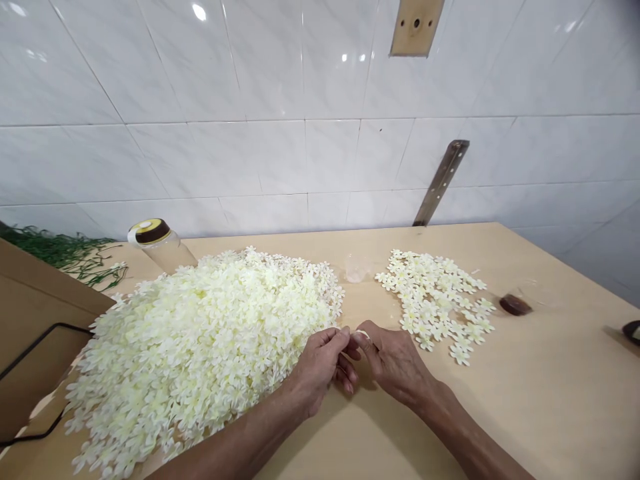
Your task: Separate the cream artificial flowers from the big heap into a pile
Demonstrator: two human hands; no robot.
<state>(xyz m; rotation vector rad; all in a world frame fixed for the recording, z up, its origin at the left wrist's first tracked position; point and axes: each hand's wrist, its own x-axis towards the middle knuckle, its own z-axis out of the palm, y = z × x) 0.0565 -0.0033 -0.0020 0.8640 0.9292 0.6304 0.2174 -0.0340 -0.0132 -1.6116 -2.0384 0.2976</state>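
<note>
Pinch; right hand [400,365] on white piece [363,333]

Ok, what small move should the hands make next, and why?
Probably the right hand should lay the small white piece it pinches onto the looser flower spread: that spread lies close by it, while the left hand is beside the big flower heap.

a pale table [555,387] carries a big heap of white flowers [215,333], a smaller flower spread [425,290], a lidded bottle [170,252], green stems [57,250] and, seemingly, a clear cup [531,297] of dark liquid [515,305].
</note>
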